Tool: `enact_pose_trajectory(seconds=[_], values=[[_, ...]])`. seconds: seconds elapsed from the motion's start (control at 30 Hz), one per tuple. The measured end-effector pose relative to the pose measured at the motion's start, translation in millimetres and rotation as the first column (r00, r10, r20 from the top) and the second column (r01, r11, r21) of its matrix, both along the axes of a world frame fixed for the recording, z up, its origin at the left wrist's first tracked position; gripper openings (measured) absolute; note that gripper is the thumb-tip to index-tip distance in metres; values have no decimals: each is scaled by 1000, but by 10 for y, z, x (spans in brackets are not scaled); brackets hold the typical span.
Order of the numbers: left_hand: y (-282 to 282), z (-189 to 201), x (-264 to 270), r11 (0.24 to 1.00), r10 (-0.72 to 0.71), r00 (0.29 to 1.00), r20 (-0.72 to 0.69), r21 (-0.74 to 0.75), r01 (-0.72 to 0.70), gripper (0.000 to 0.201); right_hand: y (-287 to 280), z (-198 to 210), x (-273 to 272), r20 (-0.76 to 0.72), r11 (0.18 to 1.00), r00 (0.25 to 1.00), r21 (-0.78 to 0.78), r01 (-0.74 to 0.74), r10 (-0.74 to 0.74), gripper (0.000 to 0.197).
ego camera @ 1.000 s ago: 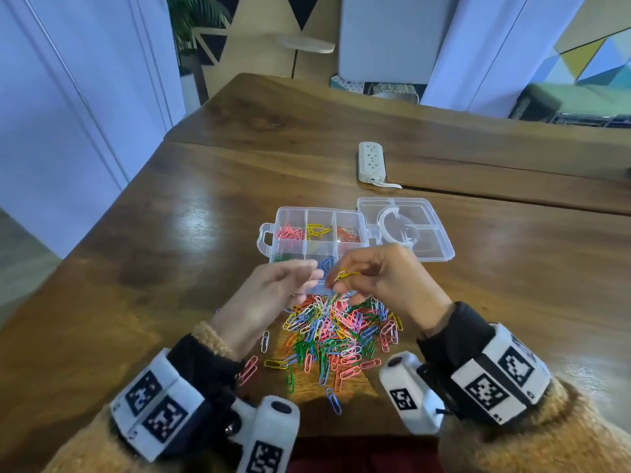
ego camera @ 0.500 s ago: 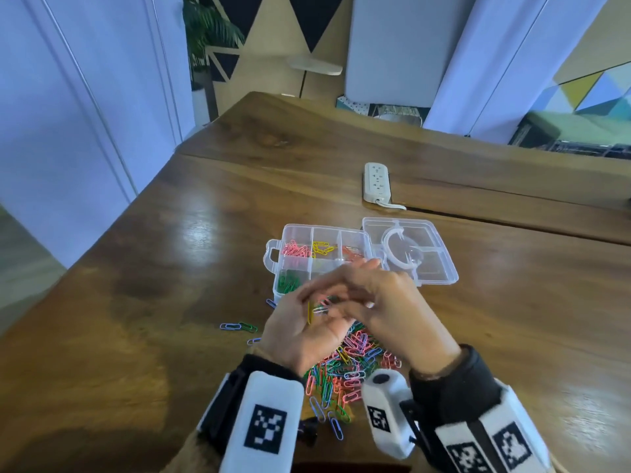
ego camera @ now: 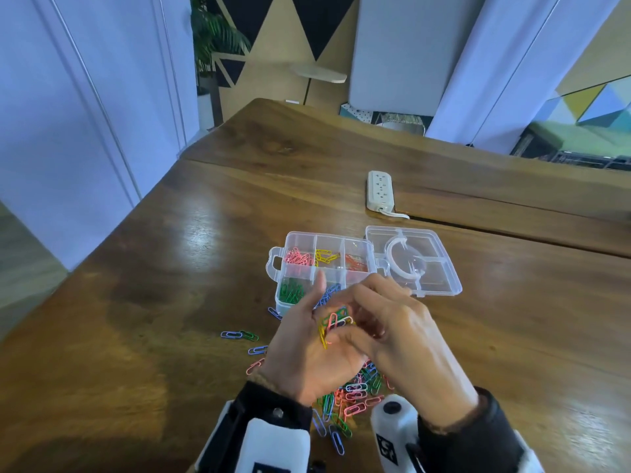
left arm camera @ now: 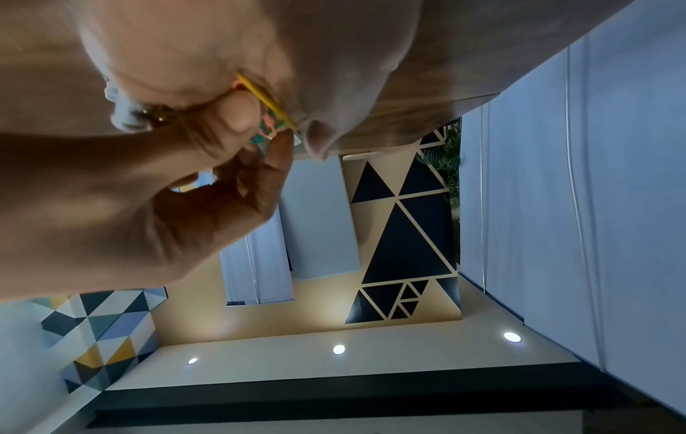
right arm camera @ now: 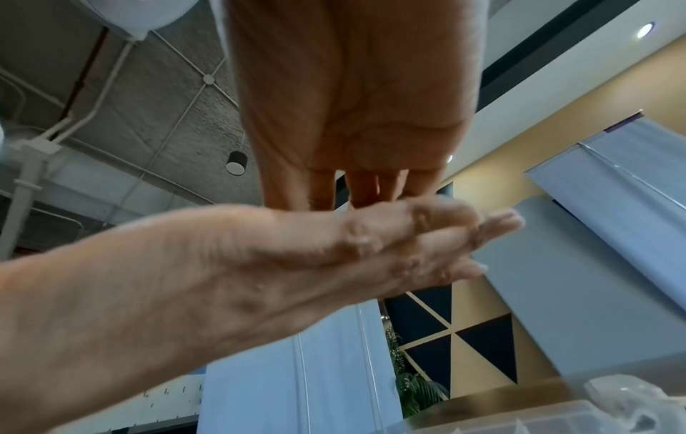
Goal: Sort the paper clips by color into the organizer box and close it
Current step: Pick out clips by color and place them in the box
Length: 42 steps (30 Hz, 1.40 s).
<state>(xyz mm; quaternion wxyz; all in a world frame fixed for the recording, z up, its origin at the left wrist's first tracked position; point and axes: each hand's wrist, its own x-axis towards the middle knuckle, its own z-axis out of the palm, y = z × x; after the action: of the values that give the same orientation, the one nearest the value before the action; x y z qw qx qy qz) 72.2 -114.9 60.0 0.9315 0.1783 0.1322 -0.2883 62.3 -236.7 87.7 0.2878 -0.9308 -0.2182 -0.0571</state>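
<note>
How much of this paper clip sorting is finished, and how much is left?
Early days. The organizer box already holds small batches of pink, yellow, orange, green and blue clips in separate compartments. In hand: the left hand cradles a mixed bunch of clips, and the right hand picks at it. Left: the big mixed pile, a few strays, and the open lid.

White power strip (ego camera: 380,190) on wooden table (ego camera: 170,302); potted plant (ego camera: 213,42) behind.
</note>
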Motion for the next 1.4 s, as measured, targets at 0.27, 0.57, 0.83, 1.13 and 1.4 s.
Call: enact_pose_trajectory(seconds=[0.27, 0.57, 0.83, 1.13, 1.4], values=[[-35, -125, 5, 1000, 10, 998, 61, 15, -11, 38, 11, -27, 6, 18, 951, 999, 308, 26, -34, 17], [286, -317, 8, 982, 88, 996, -9, -166, -89, 72, -387, 92, 413, -192, 842, 973, 496, 212, -132, 20], [449, -346, 57, 976, 207, 976, -66, -63, -211, 44, -192, -44, 1113, -258, 994, 963, 59, 92, -74, 22], [608, -381, 103, 982, 172, 985, 6, -80, -171, 50, 530, 64, 1592, -256, 990, 965, -115, -81, 50, 22], [442, -300, 170, 968, 250, 967, -41, 11, -250, 77, 299, 304, 979, -92, 956, 970, -174, -237, 224, 13]])
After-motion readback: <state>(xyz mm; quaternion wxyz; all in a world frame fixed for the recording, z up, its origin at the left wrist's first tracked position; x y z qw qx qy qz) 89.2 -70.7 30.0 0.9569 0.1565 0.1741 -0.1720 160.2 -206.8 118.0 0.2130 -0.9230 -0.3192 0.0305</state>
